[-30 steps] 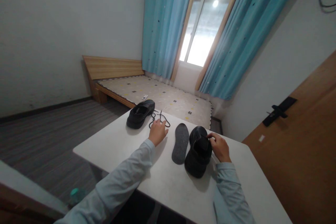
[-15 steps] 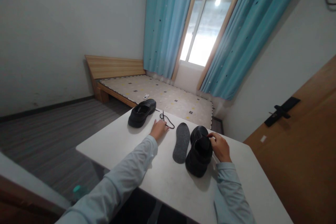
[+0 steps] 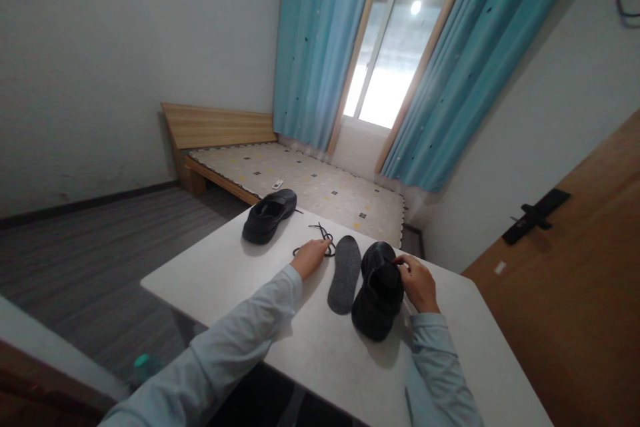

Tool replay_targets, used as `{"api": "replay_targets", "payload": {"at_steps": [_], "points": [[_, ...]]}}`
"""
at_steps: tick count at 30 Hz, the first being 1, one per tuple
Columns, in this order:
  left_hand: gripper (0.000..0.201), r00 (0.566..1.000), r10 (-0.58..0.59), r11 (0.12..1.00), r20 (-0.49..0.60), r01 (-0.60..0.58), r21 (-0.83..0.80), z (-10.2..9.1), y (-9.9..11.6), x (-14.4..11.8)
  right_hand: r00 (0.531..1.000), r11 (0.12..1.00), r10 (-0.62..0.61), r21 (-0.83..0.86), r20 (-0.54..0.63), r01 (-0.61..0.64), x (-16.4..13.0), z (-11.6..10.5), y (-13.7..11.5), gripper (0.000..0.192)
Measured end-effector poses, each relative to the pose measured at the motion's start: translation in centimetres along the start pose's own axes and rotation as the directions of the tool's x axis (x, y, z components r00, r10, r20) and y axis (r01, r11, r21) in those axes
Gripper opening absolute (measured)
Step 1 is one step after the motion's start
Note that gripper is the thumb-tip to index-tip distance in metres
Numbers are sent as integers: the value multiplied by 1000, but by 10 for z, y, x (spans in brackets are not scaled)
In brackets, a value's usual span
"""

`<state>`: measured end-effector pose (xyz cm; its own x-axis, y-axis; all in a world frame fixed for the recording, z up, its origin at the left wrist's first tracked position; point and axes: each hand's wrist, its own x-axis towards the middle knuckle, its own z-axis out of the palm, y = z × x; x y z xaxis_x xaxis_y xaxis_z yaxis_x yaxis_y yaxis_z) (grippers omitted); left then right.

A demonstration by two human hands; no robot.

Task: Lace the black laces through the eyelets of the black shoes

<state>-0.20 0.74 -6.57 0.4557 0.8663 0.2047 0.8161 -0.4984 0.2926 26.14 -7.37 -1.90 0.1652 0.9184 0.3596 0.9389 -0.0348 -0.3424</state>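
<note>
My left hand is closed on a black shoelace, whose loops spread on the white table around my fingers. To its right lies a dark grey insole, flat on the tabletop. Beside that insole stands a black shoe with its heel toward me. My right hand pinches the shoe's opening on its right side, thumb and fingers together at the rim. A second black shoe sits near the far left edge of the table, with no hand on it.
The white table reaches close to a low bed with a patterned mattress. A small white object lies on that bed. At right is a wooden door with a black handle; a green-capped bottle stands at lower left.
My left hand has shifted right and slightly nearer, drawing the shoelace closer to the insole. My right hand stays at the shoe's rim.
</note>
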Motion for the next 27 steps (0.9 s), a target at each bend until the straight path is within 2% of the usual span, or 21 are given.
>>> {"api": "replay_targets", "payload": {"at_steps": [5, 10, 16, 20, 24, 27], "points": [[23, 996, 27, 996, 86, -35, 84, 3, 13, -14, 1000, 1000, 12, -10, 7, -12, 1, -1, 0, 23], [34, 992, 98, 987, 85, -108, 121, 2, 30, -32, 1000, 1000, -1, -4, 3, 1, 1, -1, -2, 24], [40, 979, 139, 967, 153, -167, 193, -1, 40, -51, 1000, 1000, -20, 17, 3, 20, 3, 0, 0, 24], [44, 983, 147, 966, 114, -167, 195, -7, 42, -63, 1000, 1000, -25, 19, 1, 25, 3, 0, 0, 23], [44, 980, 193, 964, 51, -199, 175, -21, 54, -85, 1000, 1000, -24, 10, -3, 24, 3, -1, -1, 24], [36, 960, 265, 955, 90, -274, 114, -30, 68, -101, 1000, 1000, -28, 9, -9, 28, 3, -1, -1, 23]]}}
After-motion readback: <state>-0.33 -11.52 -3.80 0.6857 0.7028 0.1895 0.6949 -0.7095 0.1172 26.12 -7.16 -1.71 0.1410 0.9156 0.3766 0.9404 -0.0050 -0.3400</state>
